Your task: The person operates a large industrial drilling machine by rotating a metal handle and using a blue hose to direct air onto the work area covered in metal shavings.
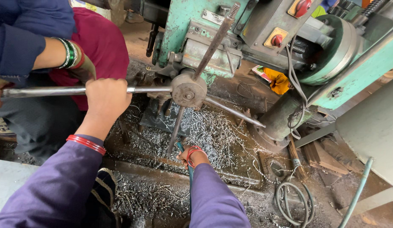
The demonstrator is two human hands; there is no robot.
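My left hand [106,99] is closed around a long horizontal steel bar [150,89], one spoke of the round feed-handle hub [188,90] on a green drilling machine [186,21]. Lower down, my right hand [193,156], with red thread at the wrist, grips a thin teal hose [180,147]. The hose end points at the work area under the hub, where metal shavings [213,131] lie thick. Another person's arm [53,52], wearing green bangles, reaches in from the left, with a dark gloved hand [84,67] just above the same bar.
Other spokes of the hub stick up and down to the right [234,112]. A control panel with red buttons [276,40] sits on the machine. Coiled cable [293,198], a green hose [357,188] and wood scraps [323,156] lie at lower right.
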